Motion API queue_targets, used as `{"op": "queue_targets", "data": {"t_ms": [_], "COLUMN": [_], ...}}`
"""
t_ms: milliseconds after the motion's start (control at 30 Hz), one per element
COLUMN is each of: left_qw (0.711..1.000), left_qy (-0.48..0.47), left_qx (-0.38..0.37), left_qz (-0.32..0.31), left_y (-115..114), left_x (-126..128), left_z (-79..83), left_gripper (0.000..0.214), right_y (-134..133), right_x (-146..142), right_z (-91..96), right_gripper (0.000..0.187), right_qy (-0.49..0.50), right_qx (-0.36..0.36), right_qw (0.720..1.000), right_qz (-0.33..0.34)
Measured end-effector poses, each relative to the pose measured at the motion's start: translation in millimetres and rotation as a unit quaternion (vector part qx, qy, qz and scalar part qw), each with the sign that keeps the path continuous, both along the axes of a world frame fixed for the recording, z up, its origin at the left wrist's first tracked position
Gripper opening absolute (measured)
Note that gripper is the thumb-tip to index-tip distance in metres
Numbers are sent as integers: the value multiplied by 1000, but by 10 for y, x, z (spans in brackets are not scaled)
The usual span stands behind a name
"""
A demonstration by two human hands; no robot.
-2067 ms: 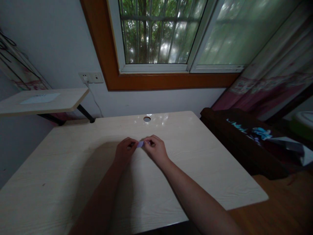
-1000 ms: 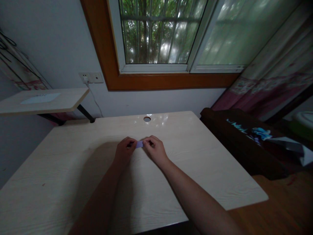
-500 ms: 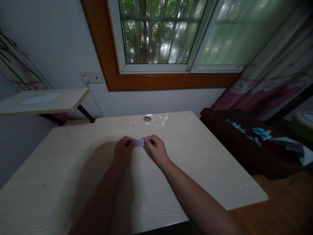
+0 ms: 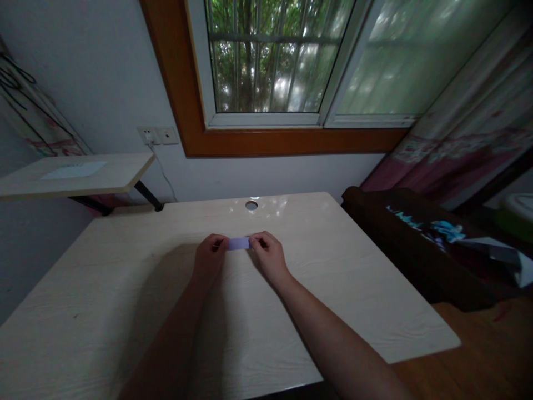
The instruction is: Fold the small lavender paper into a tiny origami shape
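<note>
A small, flat purple strip (image 4: pixel 239 244) stretches between my two hands, low over the pale wood-grain desk (image 4: pixel 333 278). Its material is hard to tell; it could be paper. My left hand (image 4: pixel 210 254) is closed, pinching the strip's left end between thumb and fingers. At the right end, my right hand (image 4: pixel 268 254) pinches it the same way. Both ends are covered by fingertips. Whether the strip touches the desk I cannot tell.
Beyond the hands is a round hole (image 4: pixel 251 205) in the desk. A raised shelf (image 4: pixel 120 175) with a paper on it stands at the left back. A power socket (image 4: pixel 158 135) and window (image 4: pixel 275 72) are on the wall. A dark brown covered surface (image 4: pixel 375 233) lies to the right.
My right hand has shifted slightly to the right, so a longer stretch of the purple strip shows between the hands. My left hand has hardly moved.
</note>
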State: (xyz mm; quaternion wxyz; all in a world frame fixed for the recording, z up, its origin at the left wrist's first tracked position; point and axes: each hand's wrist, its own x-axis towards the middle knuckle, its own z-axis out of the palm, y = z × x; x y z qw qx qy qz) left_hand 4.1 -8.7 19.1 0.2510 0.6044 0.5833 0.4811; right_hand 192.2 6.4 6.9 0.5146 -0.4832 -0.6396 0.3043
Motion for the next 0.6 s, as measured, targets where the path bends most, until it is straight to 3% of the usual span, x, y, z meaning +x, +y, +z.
{"op": "queue_targets", "data": {"t_ms": [333,600], "left_qw": [999,996], "left_qy": [-47,-49], "left_qx": [11,-6], "left_qz": [8,-71], "left_y": [40,40], "left_x": [-8,35], "left_z": [-104,-154], "left_gripper": [23,30], "right_y": [13,17], "right_x": [12,6], "right_z": [-16,-29], "right_gripper": [22,23], "right_qy": [9,6], "right_qx": [-3,-1], "right_qw": [1000,1000], "right_qz": [-12,0]}}
